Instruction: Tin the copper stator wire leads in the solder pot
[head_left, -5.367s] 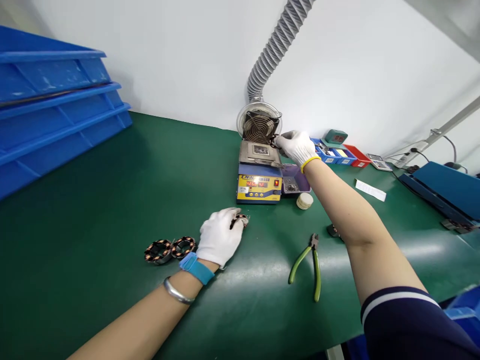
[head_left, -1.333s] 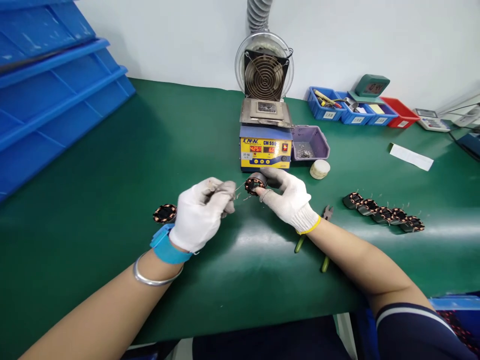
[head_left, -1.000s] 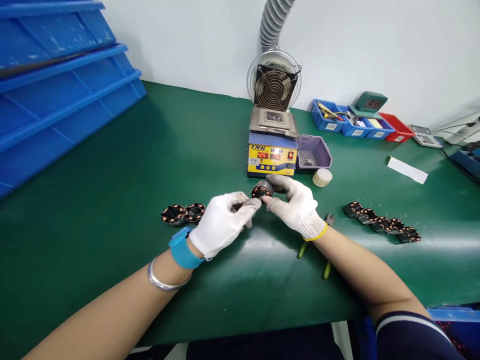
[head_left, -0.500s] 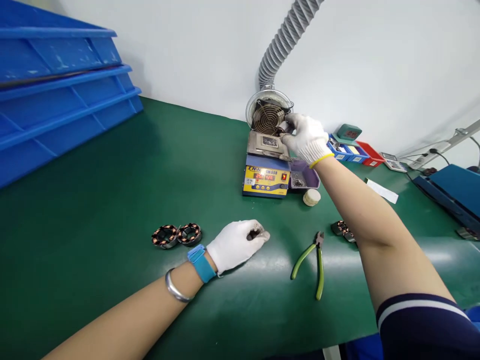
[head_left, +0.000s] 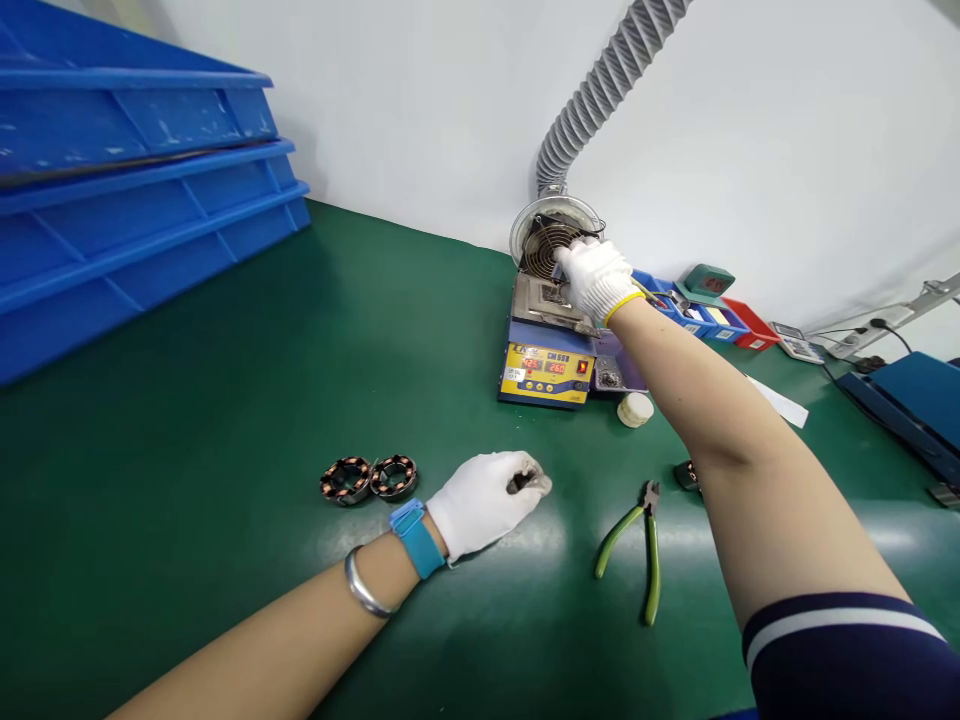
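Observation:
My right hand [head_left: 592,278], in a white glove, is closed over the solder pot [head_left: 553,300]. The motor stator it carries is almost wholly covered by the glove. My left hand [head_left: 491,500], also gloved, rests on the green table with thumb and fingers curled together. Whatever may be inside that curl is hidden. Just left of it lie two ring-shaped stators with copper windings, a nearer one [head_left: 394,477] and another [head_left: 347,481], side by side. Green-handled cutting pliers [head_left: 651,515] lie with handles spread, to the right of my left hand.
Behind the pot stands a fan [head_left: 546,250] under a grey duct hose [head_left: 592,95]. A purple tray [head_left: 626,375] and a round cream-coloured pad [head_left: 635,409] sit right of it. Further stators [head_left: 686,475] are partly behind my right arm. Blue crates [head_left: 150,200] are stacked left.
Both hands were together at the stator; the right has carried it up to the solder pot. The left has settled on the table. Over the last half second the right glove turned, covering the stator.

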